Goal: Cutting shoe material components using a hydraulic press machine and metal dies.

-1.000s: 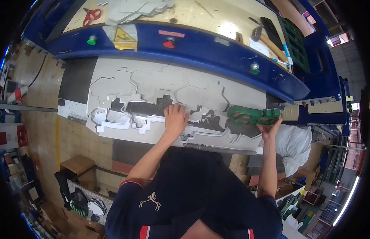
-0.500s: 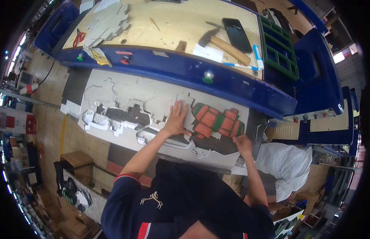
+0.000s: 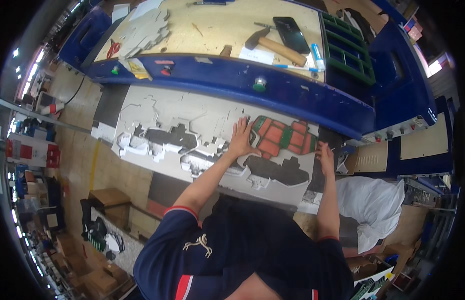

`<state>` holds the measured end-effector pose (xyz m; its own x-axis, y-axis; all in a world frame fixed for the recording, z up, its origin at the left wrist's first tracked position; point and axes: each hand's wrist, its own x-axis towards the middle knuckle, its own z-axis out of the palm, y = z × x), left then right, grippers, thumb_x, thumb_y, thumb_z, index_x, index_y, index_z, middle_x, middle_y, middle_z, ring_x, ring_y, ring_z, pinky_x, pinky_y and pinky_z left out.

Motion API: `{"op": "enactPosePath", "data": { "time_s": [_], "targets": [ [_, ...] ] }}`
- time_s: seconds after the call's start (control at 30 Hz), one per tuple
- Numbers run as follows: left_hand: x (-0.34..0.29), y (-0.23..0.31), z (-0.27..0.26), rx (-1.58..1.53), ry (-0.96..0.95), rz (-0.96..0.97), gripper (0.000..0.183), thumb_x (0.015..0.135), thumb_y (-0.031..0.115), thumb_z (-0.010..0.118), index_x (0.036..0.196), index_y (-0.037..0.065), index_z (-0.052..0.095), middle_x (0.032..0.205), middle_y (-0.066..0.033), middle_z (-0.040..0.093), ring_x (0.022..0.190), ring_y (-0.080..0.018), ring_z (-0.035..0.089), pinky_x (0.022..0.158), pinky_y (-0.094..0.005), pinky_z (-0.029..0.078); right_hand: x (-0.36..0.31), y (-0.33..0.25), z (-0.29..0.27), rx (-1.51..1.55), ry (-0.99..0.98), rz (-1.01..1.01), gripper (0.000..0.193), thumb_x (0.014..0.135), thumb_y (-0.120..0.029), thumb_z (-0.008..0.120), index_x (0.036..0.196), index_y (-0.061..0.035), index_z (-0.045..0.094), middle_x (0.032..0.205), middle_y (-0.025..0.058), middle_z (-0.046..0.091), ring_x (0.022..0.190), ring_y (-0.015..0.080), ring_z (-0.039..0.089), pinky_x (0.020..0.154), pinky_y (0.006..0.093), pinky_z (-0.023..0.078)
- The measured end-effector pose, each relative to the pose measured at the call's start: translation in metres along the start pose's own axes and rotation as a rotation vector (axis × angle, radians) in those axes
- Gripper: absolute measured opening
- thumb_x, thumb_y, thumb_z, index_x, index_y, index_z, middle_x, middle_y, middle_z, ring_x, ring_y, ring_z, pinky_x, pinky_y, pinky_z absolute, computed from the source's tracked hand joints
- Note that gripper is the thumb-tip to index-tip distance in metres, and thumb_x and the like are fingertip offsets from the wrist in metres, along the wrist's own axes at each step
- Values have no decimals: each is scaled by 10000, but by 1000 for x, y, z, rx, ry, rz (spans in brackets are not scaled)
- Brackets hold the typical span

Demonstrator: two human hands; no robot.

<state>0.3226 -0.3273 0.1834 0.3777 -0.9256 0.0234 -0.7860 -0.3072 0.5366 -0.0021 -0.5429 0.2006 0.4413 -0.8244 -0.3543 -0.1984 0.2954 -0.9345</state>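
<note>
On the sheet [image 3: 175,103], a block [image 3: 285,136] is set between the left hand [image 3: 239,142], spread, and right hand [image 3: 326,157], grip not clear. Past the sheet, a bench [image 3: 212,74] is seen.

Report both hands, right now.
Left hand: open, fingers spread, at the left end of the red-green block.
Right hand: fingers partly bent at the block's right end; whether it grips cannot be told.

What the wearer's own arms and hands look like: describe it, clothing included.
The left hand and right hand wear no gloves, and both forearms are uncovered. The short navy left sleeve and right sleeve end in red-edged cuffs. No cables or wrist straps are visible.
</note>
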Motion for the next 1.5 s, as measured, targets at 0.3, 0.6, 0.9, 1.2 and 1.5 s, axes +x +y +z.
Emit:
{"op": "enactPosePath", "data": {
  "time_s": [0.3, 0.6, 0.9, 1.2, 1.5],
  "targets": [
    [3, 2, -6, -33, 8, 44, 1287, 477, 583, 878, 1499, 68, 288, 1586, -209, 167, 1486, -376, 89, 1201, -514, 88, -28, 17, 14, -630, 110, -402, 719, 655, -48, 829, 1329, -122, 587, 961, 26, 510, 723, 152, 433, 703, 270, 439],
    [-1, 2, -7, -83, 16, 37, 1298, 465, 528, 903, 1496, 41, 283, 1583, -202, 187, 1484, -374, 105, 1202, -508, 89, -23, 15, 22, -732, 195, -367, 643, 646, -113, 854, 1254, -141, 645, 810, 30, 484, 664, 155, 424, 629, 293, 409],
    [0, 6, -11, -86, -11, 18, 1287, 473, 521, 902, 1480, 3, 289, 1582, -207, 184, 1484, -375, 102, 1200, -519, 92, -23, 10, 26, -744, 211, -380, 589, 668, -126, 832, 1228, -128, 650, 776, 33, 470, 632, 152, 429, 601, 294, 403],
    [8, 6, -15, -98, 8, 27, 1264, 483, 492, 902, 1468, -5, 286, 1572, -218, 185, 1478, -396, 101, 1194, -534, 102, -14, 4, 28, -730, 218, -376, 588, 669, -118, 827, 1229, -129, 651, 781, 32, 476, 633, 151, 442, 601, 287, 410],
    [31, 2, -24, -96, -27, 51, 1255, 523, 439, 906, 1493, -6, 246, 1578, -236, 154, 1477, -407, 91, 1195, -534, 90, -6, -3, 27, -743, 249, -324, 710, 697, -196, 845, 1343, -115, 562, 901, 83, 540, 789, 219, 514, 729, 333, 469]
  ]
}}
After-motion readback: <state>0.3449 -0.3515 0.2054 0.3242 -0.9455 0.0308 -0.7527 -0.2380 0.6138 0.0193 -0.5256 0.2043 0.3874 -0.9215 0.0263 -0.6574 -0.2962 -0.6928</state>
